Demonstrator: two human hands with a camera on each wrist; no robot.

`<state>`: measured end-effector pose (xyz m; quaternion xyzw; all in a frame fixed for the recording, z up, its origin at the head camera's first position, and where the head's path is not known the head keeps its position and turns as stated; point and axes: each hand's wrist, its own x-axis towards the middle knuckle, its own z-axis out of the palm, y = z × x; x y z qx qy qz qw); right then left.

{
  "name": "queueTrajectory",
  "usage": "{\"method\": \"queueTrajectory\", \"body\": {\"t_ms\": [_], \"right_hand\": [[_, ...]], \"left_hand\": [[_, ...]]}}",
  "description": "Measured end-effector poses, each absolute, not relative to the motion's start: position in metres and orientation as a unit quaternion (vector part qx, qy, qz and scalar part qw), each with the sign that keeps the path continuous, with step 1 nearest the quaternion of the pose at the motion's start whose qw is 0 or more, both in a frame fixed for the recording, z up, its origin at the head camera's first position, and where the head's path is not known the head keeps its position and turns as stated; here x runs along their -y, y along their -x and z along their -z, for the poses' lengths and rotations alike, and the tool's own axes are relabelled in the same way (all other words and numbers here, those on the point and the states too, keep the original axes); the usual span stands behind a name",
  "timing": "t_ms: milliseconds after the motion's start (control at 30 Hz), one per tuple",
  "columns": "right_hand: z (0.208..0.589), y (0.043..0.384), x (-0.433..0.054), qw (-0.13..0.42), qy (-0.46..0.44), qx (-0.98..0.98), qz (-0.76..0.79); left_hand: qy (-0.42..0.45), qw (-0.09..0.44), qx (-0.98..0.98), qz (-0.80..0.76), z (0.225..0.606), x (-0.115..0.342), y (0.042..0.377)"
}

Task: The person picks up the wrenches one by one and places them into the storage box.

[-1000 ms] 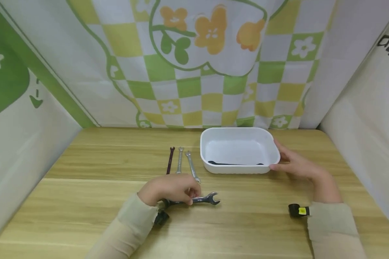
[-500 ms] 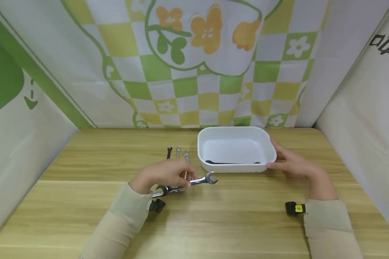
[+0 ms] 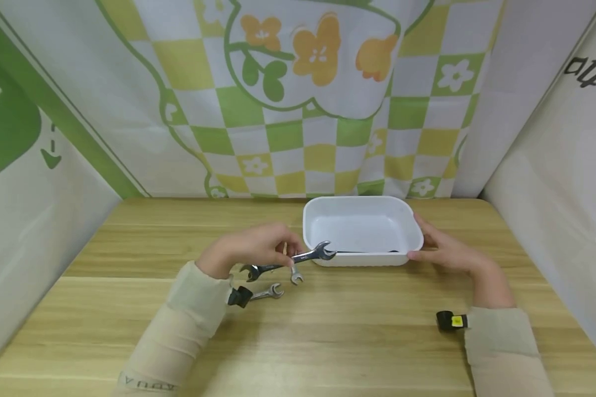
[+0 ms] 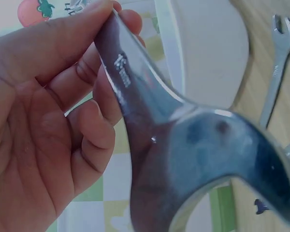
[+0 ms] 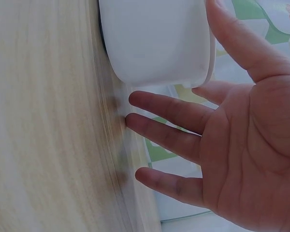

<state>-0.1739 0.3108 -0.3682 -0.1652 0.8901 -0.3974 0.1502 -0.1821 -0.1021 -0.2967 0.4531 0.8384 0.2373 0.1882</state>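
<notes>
My left hand [image 3: 258,245] pinches a large shiny open-end wrench [image 3: 308,255] between thumb and fingertips. It is raised and tilted, its right end overlapping the near left corner of a white plastic tub [image 3: 367,259] in the head view. The same wrench [image 4: 154,116] looms large in the left wrist view. Below the hand lie two smaller silver wrenches, one [image 3: 268,292] near the wrist and another [image 3: 296,275] partly hidden. My right hand [image 3: 449,248] touches the tub's right end with thumb and index finger; the other fingers [image 5: 169,137] stretch out straight beneath the rim.
A slim black tool [image 3: 393,251] lies inside the tub along its near wall. The wooden table [image 3: 357,325] meets a patterned cloth [image 3: 323,154] at the back. In the left wrist view a small dark wrench tip [image 4: 262,207] shows at the lower right.
My left hand has lifted the large wrench off the table and carried it away from me toward the tub, uncovering a silver wrench below. The right hand stays at the tub.
</notes>
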Motion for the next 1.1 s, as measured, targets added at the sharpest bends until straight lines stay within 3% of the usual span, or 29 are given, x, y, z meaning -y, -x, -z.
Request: {"method": "queueTrajectory", "body": {"t_ms": [433,1100], "right_hand": [[0.368,0.175,-0.310,0.152,0.167,-0.886,0.406],[0.368,0.175,-0.311,0.156,0.167,-0.883,0.410]], "left_hand": [[-0.483,0.138,-0.838,-0.215,0.270,0.080,0.210],[-0.504,0.097,-0.825,-0.236,0.266,0.032,0.232]]}}
